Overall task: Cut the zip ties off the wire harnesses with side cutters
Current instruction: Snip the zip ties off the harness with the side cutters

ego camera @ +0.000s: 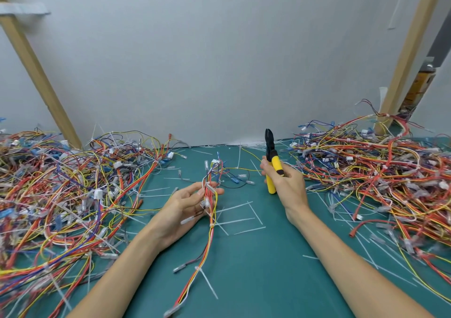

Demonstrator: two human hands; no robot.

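Now left hand (185,204) holds harness (210,240), right hand (289,185) cutters (277,164).

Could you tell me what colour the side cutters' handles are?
Yellow, seen in the head view: side cutters.

A person's two bare arms, seen from a head-worn camera. The left forearm (127,256) and the right forearm (341,251) are uncovered along all of their visible length, slim and smooth, each narrowing to a slender wrist. The left grip (188,205) and the right grip (289,183) are bare too, with long, thin fingers. Wrists and fingers alike show plain skin. Fingernails are too small to make out. Elbows and upper arms fall outside the frame.
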